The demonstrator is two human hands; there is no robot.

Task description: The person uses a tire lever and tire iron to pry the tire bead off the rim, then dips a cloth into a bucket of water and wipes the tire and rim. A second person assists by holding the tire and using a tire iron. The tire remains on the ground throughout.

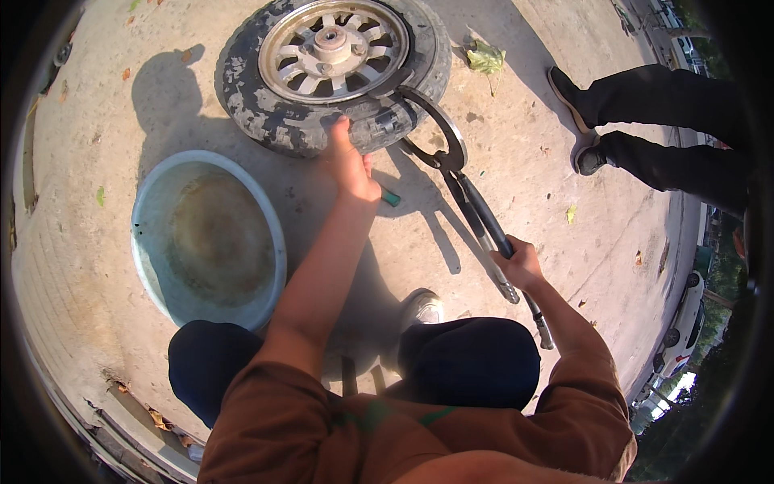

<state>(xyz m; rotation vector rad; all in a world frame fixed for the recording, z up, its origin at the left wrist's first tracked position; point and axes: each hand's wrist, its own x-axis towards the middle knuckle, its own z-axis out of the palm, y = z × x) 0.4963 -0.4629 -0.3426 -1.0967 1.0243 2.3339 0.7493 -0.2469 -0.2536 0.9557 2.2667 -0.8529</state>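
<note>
A tyre (282, 129) on a pale spoked wheel rim (332, 50) lies at the far middle, its black surface worn and patchy. Against its near edge is my left hand (352, 168), one digit pointing up onto the rubber and the other fingers curled. A green-handled tool (390, 198) sticks out beside the heel of this hand; the rest of it is hidden. My right hand (520, 264) is wrapped round a handle of long-handled pliers (476, 211). Their curved jaws are spread at the tyre's right edge, the upper one reaching over the sidewall.
A light-blue basin (276, 234) with a brown-stained bottom stands at left, near my knee. Another person's dark-trousered legs (661, 105) and black shoes are at right. A dry leaf (486, 58) lies right of the tyre. Beyond, a white car (684, 327) is parked.
</note>
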